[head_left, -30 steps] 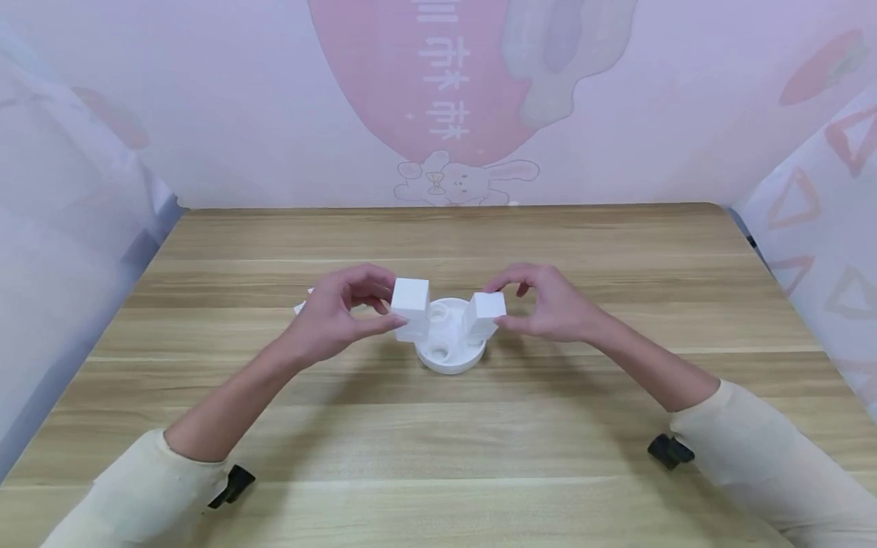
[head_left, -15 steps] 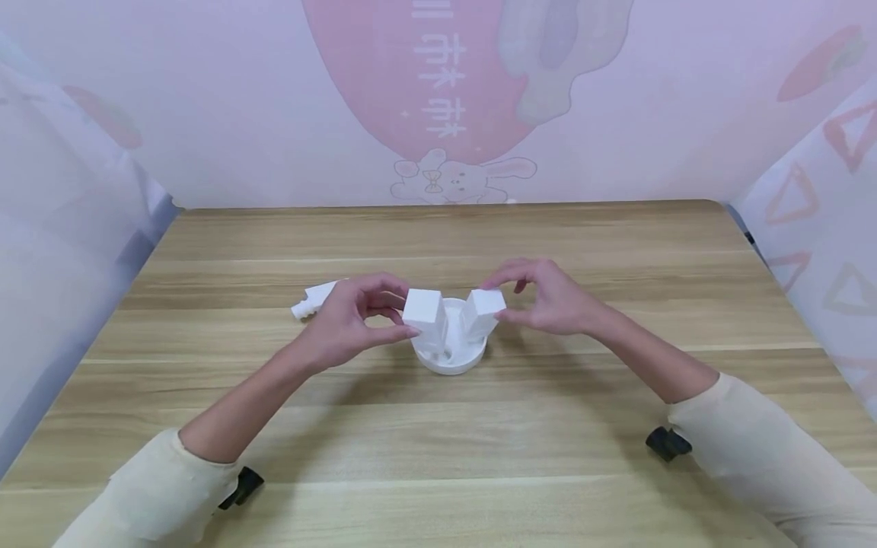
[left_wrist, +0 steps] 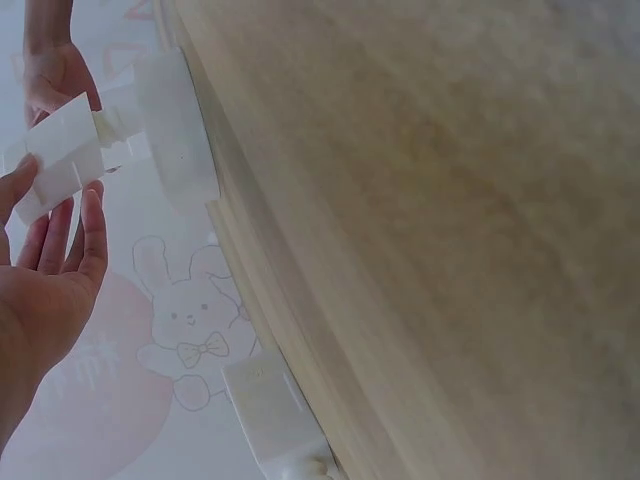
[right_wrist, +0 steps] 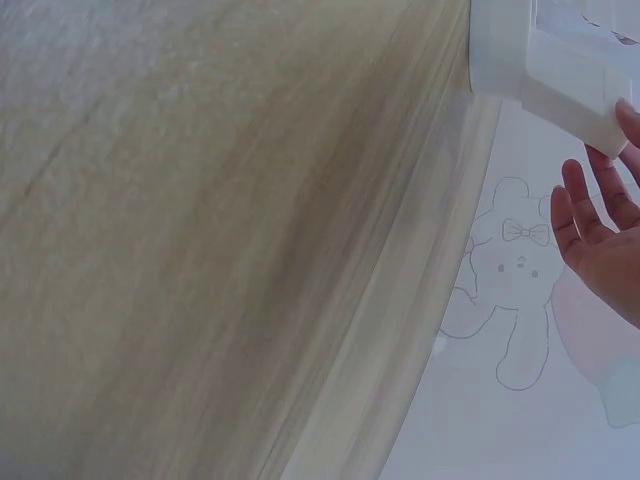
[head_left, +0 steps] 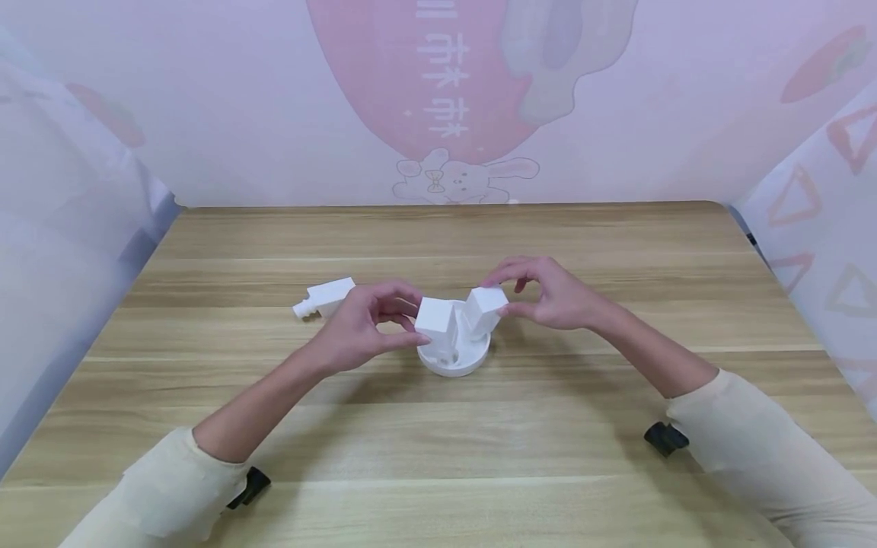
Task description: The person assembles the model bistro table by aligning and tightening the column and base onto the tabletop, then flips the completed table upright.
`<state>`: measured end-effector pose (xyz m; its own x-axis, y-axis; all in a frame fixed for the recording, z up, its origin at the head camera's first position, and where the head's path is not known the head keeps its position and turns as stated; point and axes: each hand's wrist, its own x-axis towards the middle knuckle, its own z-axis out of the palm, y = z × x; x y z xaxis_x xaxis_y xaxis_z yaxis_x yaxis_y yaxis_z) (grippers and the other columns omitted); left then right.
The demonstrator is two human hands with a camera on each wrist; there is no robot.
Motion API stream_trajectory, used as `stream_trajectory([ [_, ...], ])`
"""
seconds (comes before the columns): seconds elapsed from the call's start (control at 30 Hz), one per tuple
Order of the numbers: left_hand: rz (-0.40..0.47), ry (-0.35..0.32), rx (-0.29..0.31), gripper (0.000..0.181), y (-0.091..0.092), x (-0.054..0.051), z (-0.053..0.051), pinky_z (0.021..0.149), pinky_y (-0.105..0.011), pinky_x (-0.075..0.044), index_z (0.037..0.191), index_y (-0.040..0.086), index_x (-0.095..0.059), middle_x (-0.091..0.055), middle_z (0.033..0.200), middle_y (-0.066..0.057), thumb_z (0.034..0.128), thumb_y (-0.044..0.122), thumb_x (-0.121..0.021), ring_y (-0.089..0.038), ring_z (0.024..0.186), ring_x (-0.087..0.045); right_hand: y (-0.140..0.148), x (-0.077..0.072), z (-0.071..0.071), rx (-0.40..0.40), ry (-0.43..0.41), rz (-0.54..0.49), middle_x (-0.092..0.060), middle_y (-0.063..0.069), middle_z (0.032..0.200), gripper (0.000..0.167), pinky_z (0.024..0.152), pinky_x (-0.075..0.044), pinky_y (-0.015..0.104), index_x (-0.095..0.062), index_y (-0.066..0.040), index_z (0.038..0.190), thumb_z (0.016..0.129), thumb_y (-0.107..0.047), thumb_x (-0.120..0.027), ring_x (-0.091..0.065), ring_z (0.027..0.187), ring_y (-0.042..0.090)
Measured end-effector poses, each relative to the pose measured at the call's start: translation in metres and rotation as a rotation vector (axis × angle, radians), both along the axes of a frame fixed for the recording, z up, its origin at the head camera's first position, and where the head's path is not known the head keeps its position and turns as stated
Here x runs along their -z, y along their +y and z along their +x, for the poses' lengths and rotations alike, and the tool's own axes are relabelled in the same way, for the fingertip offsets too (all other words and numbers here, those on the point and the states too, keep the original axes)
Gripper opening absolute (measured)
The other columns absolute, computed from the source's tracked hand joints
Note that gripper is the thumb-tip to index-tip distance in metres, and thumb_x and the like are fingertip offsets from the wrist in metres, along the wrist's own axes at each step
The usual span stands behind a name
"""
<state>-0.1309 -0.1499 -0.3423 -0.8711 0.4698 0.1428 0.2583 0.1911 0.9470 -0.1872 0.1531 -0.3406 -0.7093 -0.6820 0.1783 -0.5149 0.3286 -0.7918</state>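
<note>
Just left of centre in the head view, my left hand (head_left: pixel 366 323) pinches a white rectangular block (head_left: pixel 435 316) between thumb and fingers. Its narrower knobbed end (left_wrist: pixel 120 125) points at a round white base (head_left: pixel 455 371) with raised rim and holes; the left wrist view shows it close to the base, but whether it has entered a hole is hidden. My right hand (head_left: pixel 548 293) pinches the top of a second white block (head_left: pixel 487 303), which leans outward to the right on the base. Its lower end meets the base (right_wrist: pixel 498 50) in the right wrist view.
A third white block (head_left: pixel 333 293) with a knobbed end lies on its side on the wooden table (head_left: pixel 438 449), behind my left hand. A printed fabric wall (head_left: pixel 274 114) rises past the table's far edge.
My left hand has moved right and slightly toward me, bringing its block from beside the base to over it. The lying block has come into fuller view. My right hand has barely shifted.
</note>
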Motion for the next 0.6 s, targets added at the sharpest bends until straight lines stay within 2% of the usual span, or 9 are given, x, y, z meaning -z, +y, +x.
stream_trajectory([
  [0.23,-0.018,0.010,0.032,0.041,0.0034,0.0004,-0.0012,0.085,-0.037,-0.060,0.115,-0.008,-0.067,-0.072,0.105,-0.016,0.0779,-0.011,-0.084,-0.022,0.089,-0.072,0.0012,0.0014,-0.0014,0.005,-0.009,0.004,-0.074,0.011,0.113,0.033,0.087,-0.050,0.054,-0.075,0.000,0.118,0.085,0.004,-0.079,-0.063,0.107,0.027],
  [0.47,-0.039,0.066,0.083,0.037,0.0071,0.0055,-0.0036,0.083,-0.031,-0.059,0.111,-0.007,-0.069,-0.072,0.104,-0.014,0.0777,-0.010,-0.084,-0.022,0.093,-0.073,0.0012,0.0021,-0.0019,0.000,0.013,0.002,-0.075,0.012,0.112,0.034,0.086,-0.050,0.053,-0.075,0.001,0.117,0.084,0.004,-0.080,-0.064,0.106,0.027],
  [0.6,-0.060,0.095,0.099,0.037,0.0094,0.0074,-0.0049,0.084,-0.032,-0.060,0.111,-0.008,-0.069,-0.073,0.103,-0.014,0.0779,-0.009,-0.085,-0.023,0.092,-0.073,0.0011,0.0016,-0.0015,-0.002,0.015,0.000,-0.075,0.012,0.113,0.034,0.086,-0.050,0.053,-0.075,0.001,0.118,0.084,0.005,-0.080,-0.064,0.106,0.027],
])
